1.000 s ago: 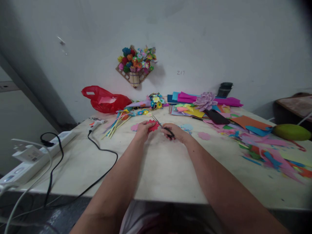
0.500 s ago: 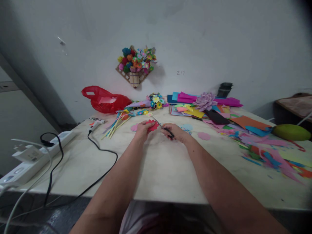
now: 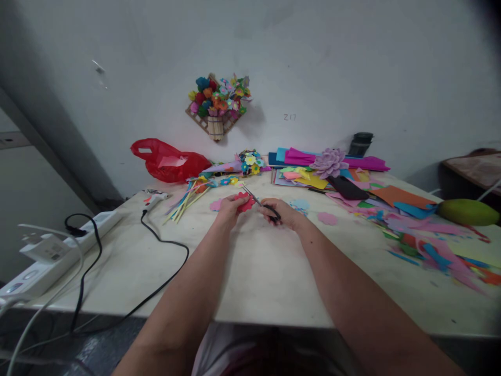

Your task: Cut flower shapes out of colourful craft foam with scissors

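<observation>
My left hand [image 3: 230,208] pinches a red scalloped piece [image 3: 246,201] over the middle of the table. Just right of it, my right hand [image 3: 279,211] is closed round the black handles of a pair of scissors [image 3: 257,200], whose blades point up and left beside the red piece. A pink scalloped piece [image 3: 215,204] lies left of my left hand. Right of my right hand are a light blue piece [image 3: 301,204] and another pink scalloped piece [image 3: 327,218].
A glue gun [image 3: 154,199] with a black cable, a power strip [image 3: 66,250] and a red bag [image 3: 168,162] are on the left. Coloured sheets [image 3: 403,197] and scraps [image 3: 442,250] cover the right. Thin strips [image 3: 188,201] lie left of centre.
Both hands stay almost in place, still holding the red piece and the scissors. The scissors' blades and handles have shifted very slightly.
</observation>
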{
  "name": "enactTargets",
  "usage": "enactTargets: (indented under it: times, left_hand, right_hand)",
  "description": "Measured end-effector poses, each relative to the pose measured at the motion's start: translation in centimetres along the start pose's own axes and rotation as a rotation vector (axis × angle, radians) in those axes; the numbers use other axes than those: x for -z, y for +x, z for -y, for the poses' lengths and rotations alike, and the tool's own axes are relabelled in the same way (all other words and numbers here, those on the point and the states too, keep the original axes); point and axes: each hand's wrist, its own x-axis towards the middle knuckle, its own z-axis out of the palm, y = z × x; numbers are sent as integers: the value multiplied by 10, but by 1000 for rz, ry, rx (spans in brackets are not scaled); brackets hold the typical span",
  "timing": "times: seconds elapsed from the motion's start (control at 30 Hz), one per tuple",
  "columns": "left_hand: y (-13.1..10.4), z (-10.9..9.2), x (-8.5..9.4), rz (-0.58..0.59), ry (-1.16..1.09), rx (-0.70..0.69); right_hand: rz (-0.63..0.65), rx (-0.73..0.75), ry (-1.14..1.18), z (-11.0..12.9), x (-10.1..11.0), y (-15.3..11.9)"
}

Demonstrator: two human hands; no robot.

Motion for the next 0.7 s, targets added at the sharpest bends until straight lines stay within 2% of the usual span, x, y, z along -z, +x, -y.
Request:
enactTargets:
  times: [0.2, 0.7]
  left_hand:
    - [-1, 0, 0, 11, -13, 2]
    - [1, 2, 1, -4, 3, -9]
  right_hand:
    - [36, 56, -19, -4, 2, 1]
    - [-5, 5, -33, 5, -2, -2]
